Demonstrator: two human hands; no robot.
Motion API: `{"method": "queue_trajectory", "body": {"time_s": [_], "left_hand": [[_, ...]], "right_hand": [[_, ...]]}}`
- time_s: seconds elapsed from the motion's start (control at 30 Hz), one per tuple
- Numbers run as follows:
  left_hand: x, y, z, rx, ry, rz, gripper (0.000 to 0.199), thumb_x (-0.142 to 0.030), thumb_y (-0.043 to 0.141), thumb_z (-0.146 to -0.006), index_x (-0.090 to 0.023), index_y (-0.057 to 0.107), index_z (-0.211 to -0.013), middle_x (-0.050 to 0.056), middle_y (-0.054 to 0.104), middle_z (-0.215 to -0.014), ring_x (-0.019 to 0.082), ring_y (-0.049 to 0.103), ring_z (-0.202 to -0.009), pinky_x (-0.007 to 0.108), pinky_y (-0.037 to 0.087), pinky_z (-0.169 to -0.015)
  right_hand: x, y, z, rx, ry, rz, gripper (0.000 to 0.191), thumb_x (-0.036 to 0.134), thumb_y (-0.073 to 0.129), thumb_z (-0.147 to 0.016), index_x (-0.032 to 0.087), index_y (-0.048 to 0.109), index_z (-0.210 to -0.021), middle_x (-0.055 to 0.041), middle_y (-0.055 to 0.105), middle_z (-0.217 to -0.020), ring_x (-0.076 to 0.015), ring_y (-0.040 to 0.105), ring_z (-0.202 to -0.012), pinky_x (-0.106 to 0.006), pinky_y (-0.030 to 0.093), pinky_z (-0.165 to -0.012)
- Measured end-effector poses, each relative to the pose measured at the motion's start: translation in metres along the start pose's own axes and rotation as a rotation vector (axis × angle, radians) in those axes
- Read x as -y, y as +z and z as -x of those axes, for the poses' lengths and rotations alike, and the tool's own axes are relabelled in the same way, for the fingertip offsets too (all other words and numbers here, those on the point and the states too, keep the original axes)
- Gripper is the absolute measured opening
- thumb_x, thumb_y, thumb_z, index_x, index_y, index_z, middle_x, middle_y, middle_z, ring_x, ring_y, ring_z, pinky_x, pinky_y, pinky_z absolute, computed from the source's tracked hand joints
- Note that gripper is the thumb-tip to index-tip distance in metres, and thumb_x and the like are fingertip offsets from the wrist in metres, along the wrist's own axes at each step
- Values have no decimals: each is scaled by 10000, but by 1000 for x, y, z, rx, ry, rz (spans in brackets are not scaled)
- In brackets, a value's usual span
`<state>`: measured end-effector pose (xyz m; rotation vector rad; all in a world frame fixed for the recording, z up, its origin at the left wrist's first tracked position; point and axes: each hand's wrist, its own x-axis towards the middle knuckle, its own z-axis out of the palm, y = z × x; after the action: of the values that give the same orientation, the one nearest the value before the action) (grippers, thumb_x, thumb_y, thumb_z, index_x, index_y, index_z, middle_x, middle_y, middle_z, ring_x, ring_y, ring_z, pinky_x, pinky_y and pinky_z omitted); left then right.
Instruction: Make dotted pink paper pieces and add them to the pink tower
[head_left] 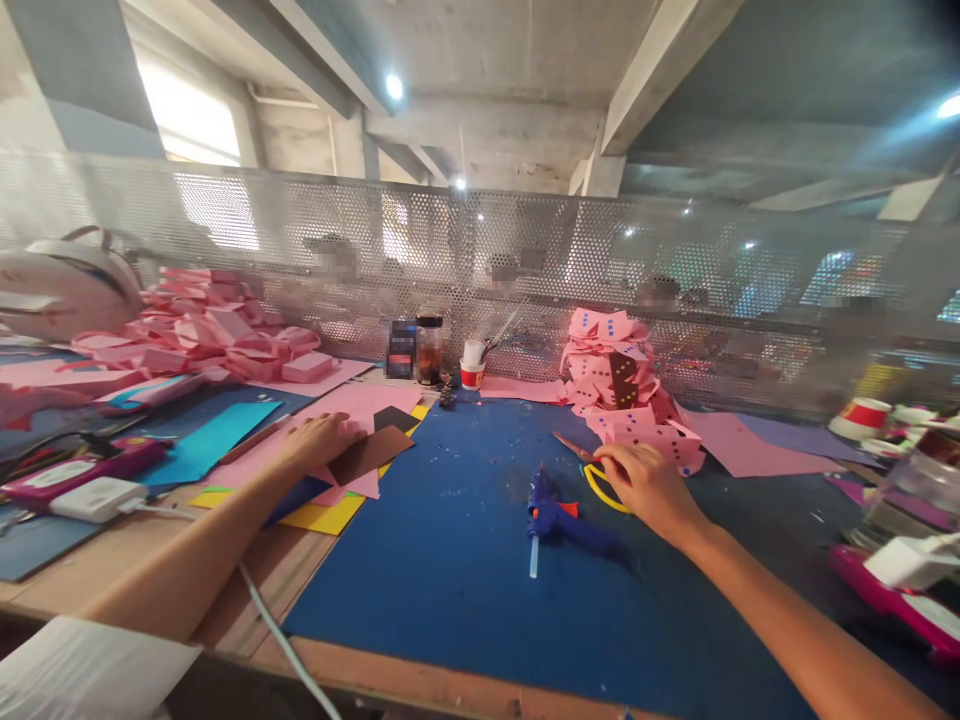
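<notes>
My left hand [326, 440] lies over a pile of coloured sheets on the left, its fingers resting on a pink sheet [386, 400]. Beside its fingertips are a brown piece [373, 453] and a black piece [395, 419]. A yellow sheet [324, 516] shows under the pile. On the right, my right hand [643, 482] is closed on scissors with yellow handles [604, 490], their blades pointing left and away from me. Left of that hand, a blue glue gun [551, 515] lies on the blue mat [435, 590], a glue stick poking out of it.
Pink folded pieces are heaped at the back left [225, 330]. A stack of dotted pink pieces [611, 370] stands beyond my right hand. A paper cup [472, 372] and a dark-lidded jar [430, 350] stand by the perforated metal screen [517, 250]. A white cable [277, 630] crosses the front left.
</notes>
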<state>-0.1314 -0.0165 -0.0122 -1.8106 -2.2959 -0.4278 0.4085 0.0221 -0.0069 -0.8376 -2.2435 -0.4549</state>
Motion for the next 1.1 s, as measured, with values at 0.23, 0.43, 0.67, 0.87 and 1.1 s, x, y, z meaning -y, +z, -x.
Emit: {"method": "queue_trajectory", "body": {"time_s": [0.23, 0.43, 0.67, 0.87, 1.1], "left_hand": [[3, -2, -9, -24, -55, 48, 371, -349, 611, -946, -165, 577, -1266, 106, 607, -1270, 250, 631, -1075, 465, 551, -896], [7, -3, -15, 16, -71, 165, 366, -354, 607, -949, -161, 581, -1259, 101, 623, -1241, 242, 641, -1050, 457, 554, -887], [4, -13, -17, -30, -206, 169, 394, -331, 580, -857, -221, 636, -1231, 6, 766, -1044, 205, 678, -954, 268, 482, -807], [11, -27, -15, -179, -297, 140, 462, -451, 506, -818, -205, 702, -1157, 39, 757, -1104, 233, 660, -932, 280, 476, -792], [13, -36, -14, -371, -361, 153, 519, -564, 401, -876, -210, 706, -1101, 57, 720, -1090, 221, 631, -979, 306, 464, -894]], "right_hand": [[5, -5, -2, 17, 18, 7, 166, 121, 498, -937, 207, 636, -967, -47, 753, -918, -221, 695, -798, -371, 491, -776], [8, -9, -3, 55, 56, 6, 179, 119, 490, -947, 212, 641, -970, -44, 753, -909, -212, 697, -821, -363, 469, -823], [13, -12, -5, 87, 67, -25, 182, 104, 510, -940, 213, 653, -967, -36, 752, -886, -201, 692, -808, -335, 456, -801], [18, -14, -7, 83, 58, -62, 184, 124, 498, -953, 211, 654, -996, -50, 756, -934, -209, 697, -854, -354, 467, -836], [30, -14, -8, 121, 41, -129, 134, 204, 525, -972, 207, 650, -923, -31, 727, -825, -183, 659, -760, -332, 454, -781]]}}
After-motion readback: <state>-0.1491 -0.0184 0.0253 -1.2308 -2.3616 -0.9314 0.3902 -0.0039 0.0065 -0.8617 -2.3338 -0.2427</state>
